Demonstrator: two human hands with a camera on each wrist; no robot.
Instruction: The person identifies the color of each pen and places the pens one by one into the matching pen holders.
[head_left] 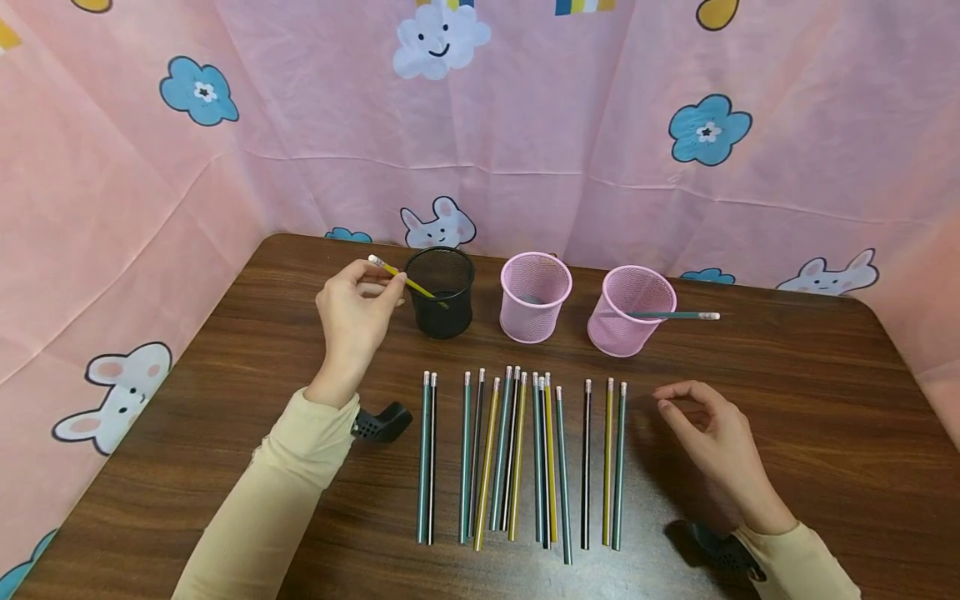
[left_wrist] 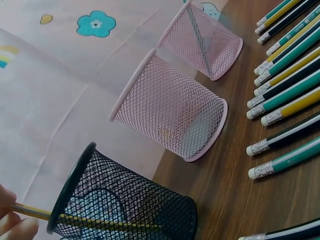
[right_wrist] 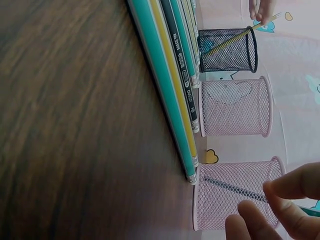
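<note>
My left hand [head_left: 351, 321] pinches a yellow pencil [head_left: 415, 286] near its eraser end. The pencil slants down inside the black mesh cup [head_left: 442, 320], and its lower length shows through the mesh in the left wrist view. My right hand [head_left: 722, 446] hovers above the table at the right, fingers loosely bent and holding nothing. Nearest to it lies a green pencil [head_left: 620, 467], the rightmost of the row. A second green pencil [head_left: 688, 316] leans in the right pink mesh cup [head_left: 618, 336], its eraser end sticking out over the rim.
Between the black cup and the right pink cup stands another pink mesh cup [head_left: 529, 320]. Several green, black and yellow pencils, including a black pencil [head_left: 587, 467], lie side by side on the brown table [head_left: 832, 417], erasers away from me. A pink printed cloth [head_left: 525, 125] hangs behind.
</note>
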